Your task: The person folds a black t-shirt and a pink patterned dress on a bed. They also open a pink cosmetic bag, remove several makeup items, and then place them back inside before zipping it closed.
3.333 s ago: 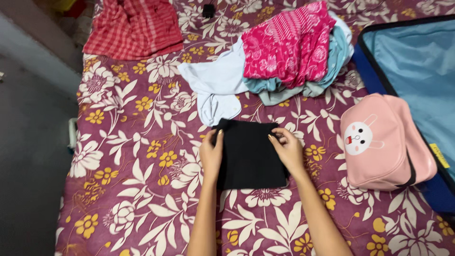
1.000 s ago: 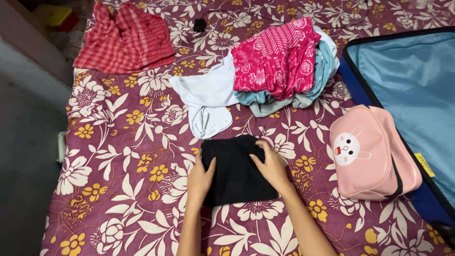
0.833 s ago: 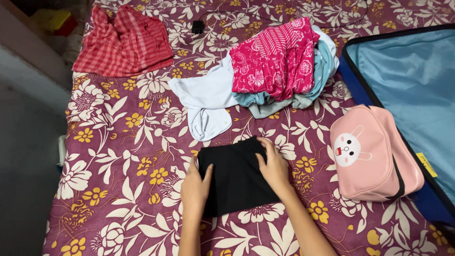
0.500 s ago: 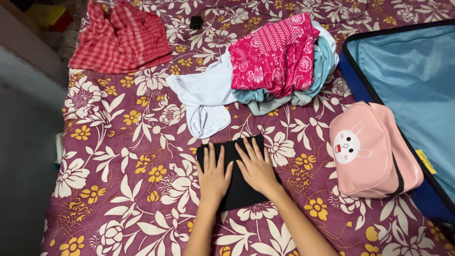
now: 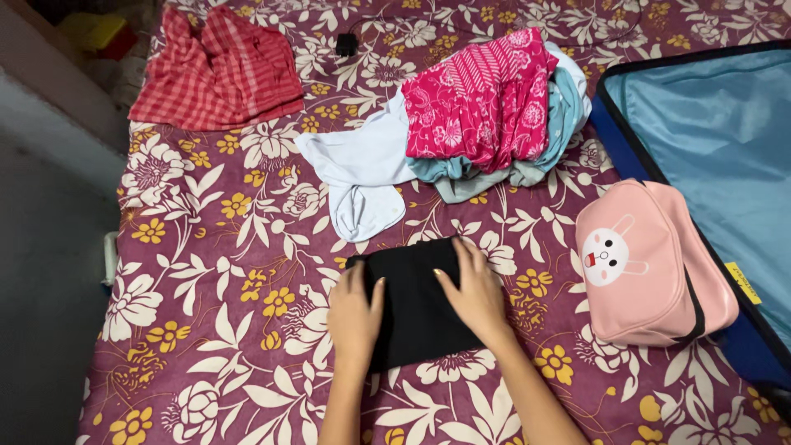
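Head view: both hands lie flat on a folded black garment [image 5: 416, 305] near the front of the bed, on the maroon floral bedsheet [image 5: 222, 272]. The left hand [image 5: 354, 317] covers its left edge and the right hand [image 5: 475, 292] presses its right half; fingers of both are extended, gripping nothing. The garment appears folded into a compact rectangle, though its layers cannot be counted. Unfolded items remain: a white garment [image 5: 362, 169], a pink patterned garment [image 5: 482, 99] over pale blue cloth, and a red checked cloth [image 5: 218, 70]. A pink rabbit pouch [image 5: 651, 264] sits beside the open blue suitcase [image 5: 709, 124]. Against half a second ago, the hands have spread apart toward the garment's edges.
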